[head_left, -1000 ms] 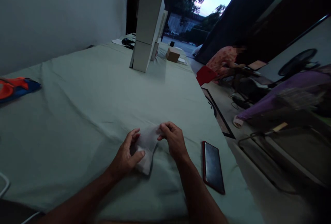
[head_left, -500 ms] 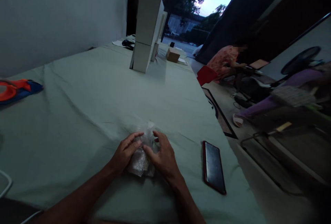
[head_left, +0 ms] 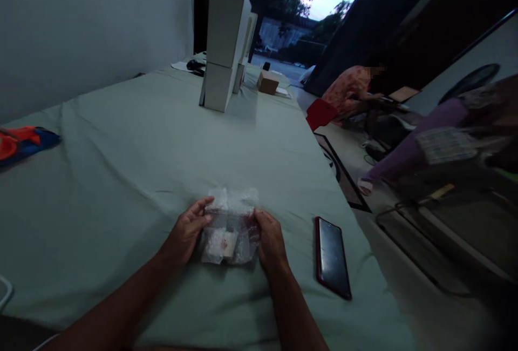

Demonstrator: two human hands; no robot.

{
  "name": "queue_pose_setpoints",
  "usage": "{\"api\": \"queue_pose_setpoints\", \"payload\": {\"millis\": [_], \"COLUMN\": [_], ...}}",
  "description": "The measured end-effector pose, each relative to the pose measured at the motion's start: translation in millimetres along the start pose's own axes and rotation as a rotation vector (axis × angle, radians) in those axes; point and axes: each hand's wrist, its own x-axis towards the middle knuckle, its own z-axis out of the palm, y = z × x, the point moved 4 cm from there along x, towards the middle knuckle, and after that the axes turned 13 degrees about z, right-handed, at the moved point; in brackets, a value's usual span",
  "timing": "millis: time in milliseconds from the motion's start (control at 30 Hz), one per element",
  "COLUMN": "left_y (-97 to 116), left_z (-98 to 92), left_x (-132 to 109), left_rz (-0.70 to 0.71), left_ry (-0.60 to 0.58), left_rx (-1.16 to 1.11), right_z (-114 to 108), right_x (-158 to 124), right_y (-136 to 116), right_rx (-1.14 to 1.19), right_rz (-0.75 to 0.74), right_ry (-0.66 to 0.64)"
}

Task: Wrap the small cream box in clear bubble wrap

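Fingers (head_left: 203, 203) of left hand (head_left: 184, 236) and right hand (head_left: 272, 240), slightly parted, hold bubble wrap (head_left: 231, 217) by opposite edges.

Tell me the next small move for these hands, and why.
Perhaps bring the right hand in to the small cream piece while the left hand steadies the clear wrap: the wrap looks spread out, both hands are at its sides, and neither covers the piece.

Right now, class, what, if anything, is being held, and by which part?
The bubble wrap, by its side edges: the left hand at one, the right hand at the opposite one.
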Motion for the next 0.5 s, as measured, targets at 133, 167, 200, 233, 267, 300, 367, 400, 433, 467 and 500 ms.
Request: {"api": "queue_pose_setpoints", "payload": {"millis": [133, 167, 200, 233, 267, 300, 367, 400, 433, 467, 500], "left_y": [6, 10, 14, 16, 17, 17, 14, 13, 12, 11, 10], "left_z": [-6.3, -8.2, -8.9, -8.6, -7.4, -5.9, -3.6, -3.4, -3.9, -5.1, -7.0], "left_x": [-2, -3, -4, -5, -6, -7, -7, -7, -6, -5, -3], "left_rz": [0.212, 0.283, 0.339, 0.369, 0.369, 0.343, 0.261, 0.221, 0.187, 0.152, 0.114], "left_ry": [0.001, 0.037, 0.066, 0.081, 0.076, 0.059, 0.038, 0.043, 0.058, 0.076, 0.100], "left_rx": [0.420, 0.574, 0.708, 0.807, 0.864, 0.891, 0.888, 0.861, 0.813, 0.739, 0.638], "right_z": [3, 4, 6, 9, 13, 17, 24, 26, 26, 25, 22], "right_x": [0, 0, -2, -4, -6, -9, -14, -16, -16, -15, -13], "right_y": [1, 1, 0, -1, -1, -1, 0, 0, -1, -1, -2], "right_rx": [-0.092, -0.096, -0.089, -0.073, -0.050, -0.028, 0.008, 0.023, 0.038, 0.051, 0.066], "right_rz": [0.047, 0.030, 0.011, 0.000, 0.004, 0.021, 0.061, 0.074, 0.078, 0.076, 0.071], "right_ry": [-0.071, -0.090, -0.120, -0.168, -0.232, -0.304, -0.424, -0.456, -0.461, -0.439, -0.389]}}
